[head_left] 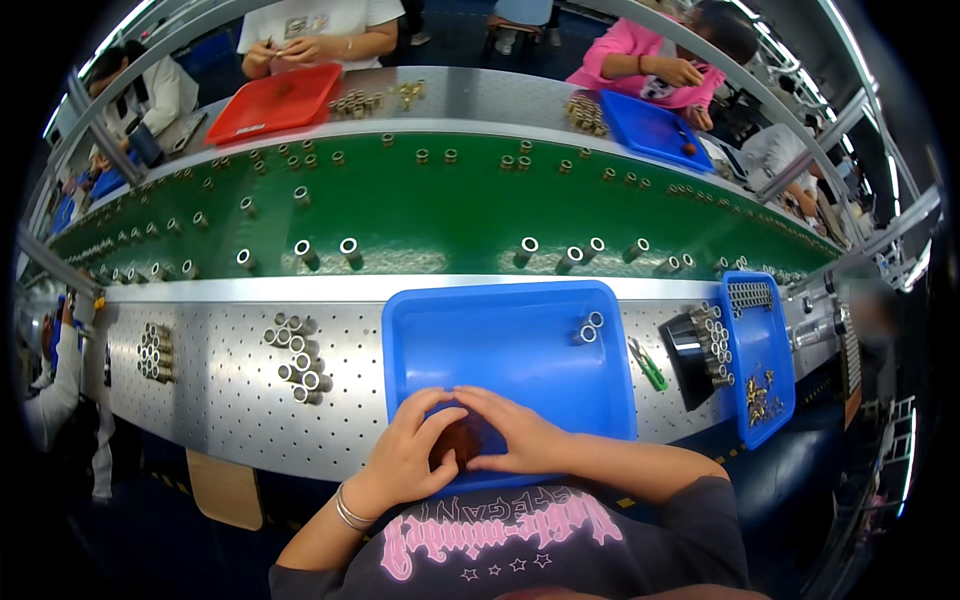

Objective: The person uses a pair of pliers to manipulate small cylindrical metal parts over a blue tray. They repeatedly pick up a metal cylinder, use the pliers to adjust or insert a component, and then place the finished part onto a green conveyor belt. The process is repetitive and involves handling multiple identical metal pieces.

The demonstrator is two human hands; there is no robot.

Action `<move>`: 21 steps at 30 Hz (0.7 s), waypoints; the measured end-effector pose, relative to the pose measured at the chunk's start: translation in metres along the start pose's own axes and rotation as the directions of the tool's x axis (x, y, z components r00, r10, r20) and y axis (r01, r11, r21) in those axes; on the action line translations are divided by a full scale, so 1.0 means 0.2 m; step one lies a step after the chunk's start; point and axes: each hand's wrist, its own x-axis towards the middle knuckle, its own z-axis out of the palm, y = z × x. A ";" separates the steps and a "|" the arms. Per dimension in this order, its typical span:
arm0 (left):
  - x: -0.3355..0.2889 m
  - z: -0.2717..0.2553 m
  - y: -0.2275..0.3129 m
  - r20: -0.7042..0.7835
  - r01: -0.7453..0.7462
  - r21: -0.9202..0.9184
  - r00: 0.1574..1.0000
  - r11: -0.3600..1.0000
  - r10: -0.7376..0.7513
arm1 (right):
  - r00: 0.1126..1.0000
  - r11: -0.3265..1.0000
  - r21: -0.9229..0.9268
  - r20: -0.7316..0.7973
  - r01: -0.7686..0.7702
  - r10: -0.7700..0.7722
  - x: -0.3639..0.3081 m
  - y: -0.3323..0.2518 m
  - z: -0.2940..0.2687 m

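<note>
My left hand (408, 455) and my right hand (515, 432) meet at the fingertips over the near edge of a blue tray (480, 345). Both have curved fingers, and whatever is pinched at the tips is too small or hidden to name. Between and below the hands shows a dark reddish-brown clump (457, 443), partly covered by the fingers. I cannot tell whether either hand touches it. At the tray's far right corner, two short metal tubes (588, 334) stand on end.
Metal tubes stand in groups on the perforated metal bench (340, 430). Right of the tray are green-handled pliers (652, 372), a black holder (685, 360) and a smaller blue tray (765, 350) of brass-coloured pieces. Beyond runs a green conveyor belt (420, 205) carrying tubes; other people work across it.
</note>
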 end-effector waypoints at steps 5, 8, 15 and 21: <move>0.03 -0.03 0.03 0.118 -0.032 -0.002 0.993 0.999 0.032 | 0.982 0.970 0.168 -0.035 -0.176 0.184 0.03 0.09 0.06; 0.04 0.01 0.04 0.111 -0.012 0.063 0.994 0.998 0.005 | 0.960 0.906 0.347 -0.047 -0.243 0.276 0.05 0.09 0.06; 0.04 0.07 -0.03 0.083 0.172 0.144 0.979 0.975 -0.185 | 0.953 0.947 0.321 -0.295 0.031 0.069 -0.01 0.10 -0.06; 0.08 -0.05 0.00 0.093 0.172 -0.103 0.982 0.980 -0.162 | 0.972 0.950 -0.217 -0.013 0.226 -0.234 0.07 -0.01 0.03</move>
